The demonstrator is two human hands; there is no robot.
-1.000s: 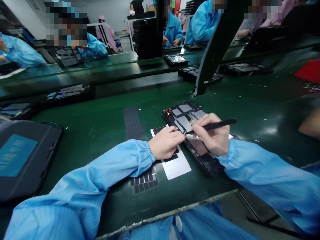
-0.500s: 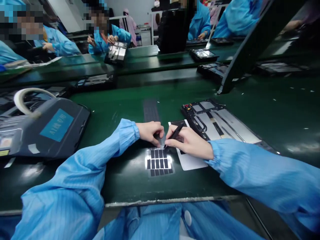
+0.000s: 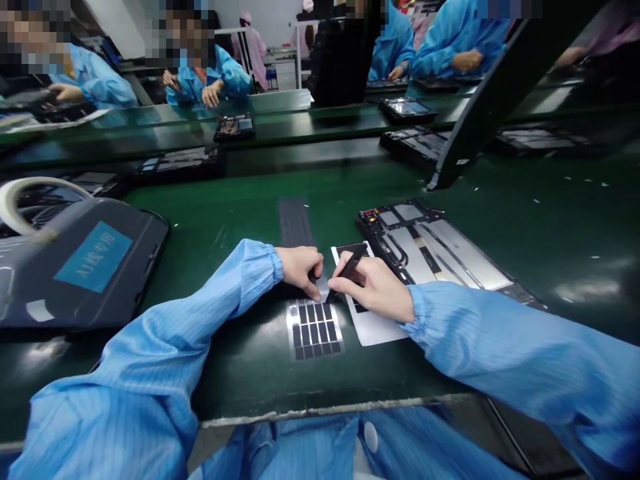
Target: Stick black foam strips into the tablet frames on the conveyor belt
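My left hand is closed, its fingers curled and its thumb pressed at the upper edge of a clear sheet of black stickers. Rows of small dark rectangles cover this sheet, which lies on the green bench. Black tweezers are gripped in my right hand, slanting down so that the tip is at the sheet's top right corner, close to my left thumb. Partly under my right hand lies a white-backed sheet with black pieces. Beyond my left hand is a dark strip.
An opened tablet-like device lies right of my hands. On the left stands a grey case with a blue label and a white tape roll. A dark slanted post rises at right. Co-workers in blue sit across the bench.
My hands stay close together at the sheet's upper edge, with the tweezers' tip barely moved. The view has shifted slightly. Across the bench, a person has set down a device that was held up.
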